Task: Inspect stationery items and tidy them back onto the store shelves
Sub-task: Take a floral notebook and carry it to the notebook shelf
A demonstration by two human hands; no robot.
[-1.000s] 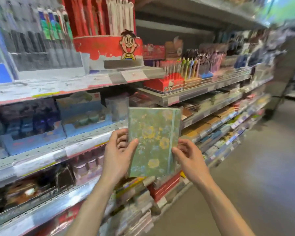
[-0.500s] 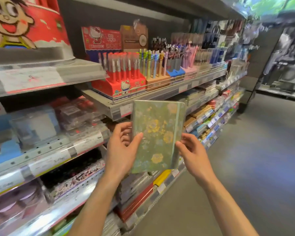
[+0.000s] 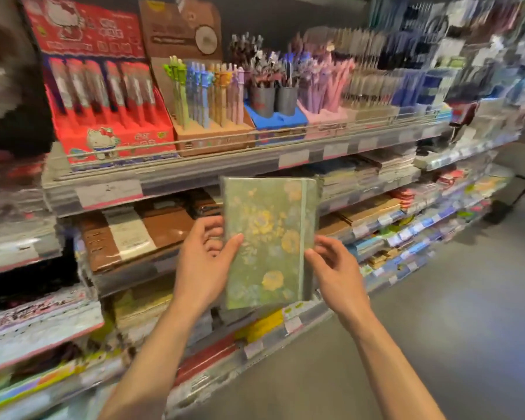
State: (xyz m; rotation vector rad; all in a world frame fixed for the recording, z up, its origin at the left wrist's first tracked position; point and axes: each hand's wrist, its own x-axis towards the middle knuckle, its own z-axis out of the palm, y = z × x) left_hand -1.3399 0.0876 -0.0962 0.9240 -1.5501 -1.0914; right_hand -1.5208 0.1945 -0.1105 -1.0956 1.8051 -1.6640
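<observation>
While upright: one notebook [image 3: 270, 241], two hands.

Green floral notebook [image 3: 269, 241] held upright before the shelves [image 3: 176, 177].

No legible text; shelf labels [image 3: 109, 192] blurred.

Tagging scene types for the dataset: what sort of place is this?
Most likely a stationery shop aisle: long tiered metal shelves with price-label strips, a red cardboard pen display box, and a green floral hardcover notebook held up in both hands.
</observation>
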